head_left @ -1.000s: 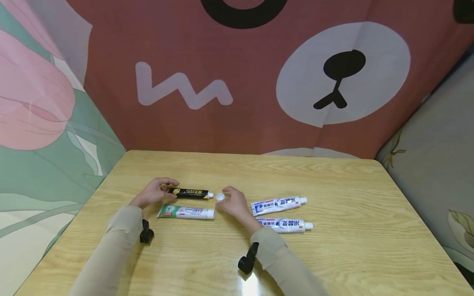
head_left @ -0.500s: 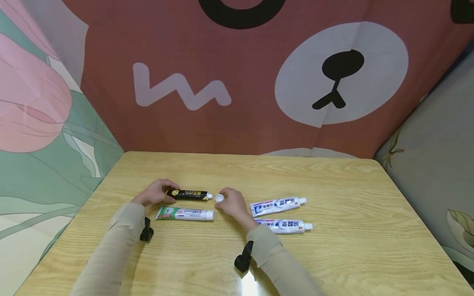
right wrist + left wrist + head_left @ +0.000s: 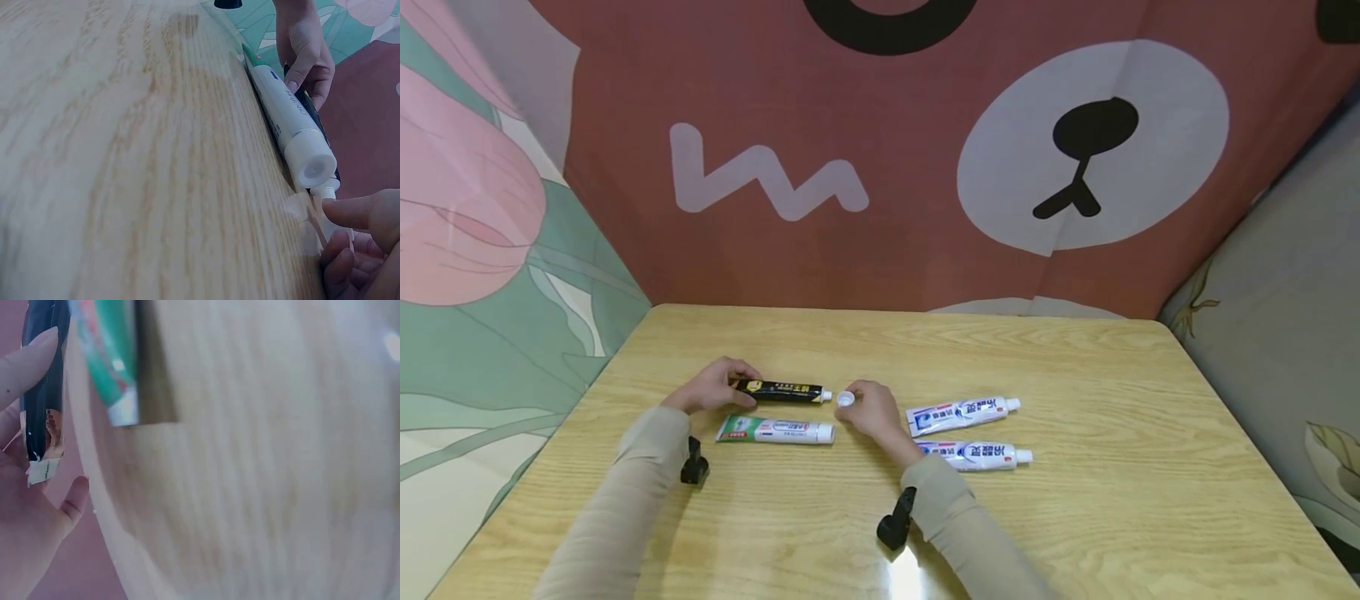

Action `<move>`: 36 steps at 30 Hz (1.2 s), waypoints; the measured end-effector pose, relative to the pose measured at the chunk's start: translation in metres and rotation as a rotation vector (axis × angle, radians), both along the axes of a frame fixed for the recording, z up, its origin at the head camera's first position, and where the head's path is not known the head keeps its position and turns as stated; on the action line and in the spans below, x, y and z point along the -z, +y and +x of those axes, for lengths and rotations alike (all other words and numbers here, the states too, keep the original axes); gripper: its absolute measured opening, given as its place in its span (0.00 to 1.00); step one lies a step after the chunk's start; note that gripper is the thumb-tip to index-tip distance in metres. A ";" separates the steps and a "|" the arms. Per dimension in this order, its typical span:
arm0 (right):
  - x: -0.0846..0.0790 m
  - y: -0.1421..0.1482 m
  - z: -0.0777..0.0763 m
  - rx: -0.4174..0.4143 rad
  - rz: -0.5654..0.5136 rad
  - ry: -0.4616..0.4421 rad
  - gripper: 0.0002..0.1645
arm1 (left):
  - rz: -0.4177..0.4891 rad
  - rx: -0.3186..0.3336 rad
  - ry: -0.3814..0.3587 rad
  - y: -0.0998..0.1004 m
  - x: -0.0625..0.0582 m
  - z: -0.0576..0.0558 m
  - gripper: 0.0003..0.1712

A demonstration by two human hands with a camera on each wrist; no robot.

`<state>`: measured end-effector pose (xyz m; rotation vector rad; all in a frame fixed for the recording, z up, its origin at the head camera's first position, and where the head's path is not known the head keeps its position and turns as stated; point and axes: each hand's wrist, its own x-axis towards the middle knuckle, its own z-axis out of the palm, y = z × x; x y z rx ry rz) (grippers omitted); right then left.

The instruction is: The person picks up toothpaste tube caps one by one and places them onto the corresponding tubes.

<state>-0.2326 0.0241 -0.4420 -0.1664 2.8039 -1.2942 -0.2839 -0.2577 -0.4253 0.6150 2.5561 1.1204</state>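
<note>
In the head view my left hand (image 3: 713,387) grips the tail end of a black toothpaste tube (image 3: 786,392), thumb on the near side. The tube's uncapped white nozzle points right. A short gap away, my right hand (image 3: 876,414) pinches a white cap (image 3: 846,399) between thumb and fingers, its hollow side showing. The left wrist view shows the crimped end of the black tube (image 3: 45,394) lying against the palm. From the right wrist, the nozzle (image 3: 326,187) appears just beyond my right thumb (image 3: 353,212), and the fingers partly hide the cap.
A green and white toothpaste tube (image 3: 775,430) lies just in front of the black one, cap to the right. Two blue and white toothpaste tubes, an upper one (image 3: 962,415) and a lower one (image 3: 981,456), lie right of my right hand; my wrist overlaps the lower one's tail. The wooden table (image 3: 1120,517) meets a printed cloth backdrop.
</note>
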 end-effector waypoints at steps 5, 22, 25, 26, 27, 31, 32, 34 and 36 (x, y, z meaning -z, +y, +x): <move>-0.001 0.003 0.001 -0.017 -0.047 0.008 0.17 | 0.000 -0.033 -0.017 0.000 -0.006 0.000 0.19; -0.003 0.008 0.006 -0.036 -0.159 0.011 0.13 | 0.151 -0.097 -0.007 -0.002 -0.018 0.011 0.17; 0.000 0.008 0.005 -0.076 -0.171 0.032 0.15 | 0.168 -0.100 -0.015 -0.001 -0.021 0.013 0.17; 0.000 0.008 0.005 -0.084 -0.174 0.033 0.15 | 0.174 -0.102 -0.018 -0.002 -0.022 0.014 0.17; 0.001 0.007 0.005 -0.090 -0.179 0.035 0.17 | 0.180 -0.101 -0.020 -0.002 -0.023 0.015 0.17; 0.001 0.006 0.004 -0.082 -0.185 0.057 0.19 | 0.203 -0.098 -0.031 -0.001 -0.024 0.016 0.18; 0.000 0.005 0.003 -0.079 -0.186 0.064 0.19 | 0.208 -0.097 -0.032 -0.001 -0.024 0.016 0.18; -0.002 0.005 0.002 -0.075 -0.180 0.082 0.18 | 0.207 -0.100 -0.033 -0.001 -0.024 0.016 0.18; -0.004 0.005 0.001 -0.074 -0.175 0.088 0.16 | 0.205 -0.102 -0.037 0.000 -0.024 0.016 0.19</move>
